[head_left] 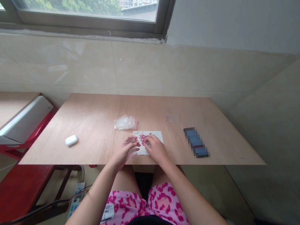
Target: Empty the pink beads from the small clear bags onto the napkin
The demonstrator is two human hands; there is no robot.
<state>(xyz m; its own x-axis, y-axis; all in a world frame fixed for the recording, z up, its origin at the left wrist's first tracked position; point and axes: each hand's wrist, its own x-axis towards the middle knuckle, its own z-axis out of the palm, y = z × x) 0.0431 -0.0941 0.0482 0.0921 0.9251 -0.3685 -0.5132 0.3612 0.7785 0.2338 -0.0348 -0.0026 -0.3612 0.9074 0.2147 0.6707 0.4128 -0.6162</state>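
A white sheet of paper (155, 135) lies near the front edge of a light wooden table (90, 112), with several small pink beads (143, 138) heaped on it. My left hand (126, 152) rests at the sheet's left side and pinches a small clear bag (129, 141) between thumb and fingers. My right hand (156, 148) lies on the sheet just right of the beads, fingers curled in a pinch at the pile; what they hold is too small to make out.
A bundle of clear plastic bags (125, 122) lies behind the sheet. A white earbud case (71, 140) sits to the left, a dark phone (196, 142) to the right, one flat clear bag (173, 118) beyond. A red bench (17, 191) stands left.
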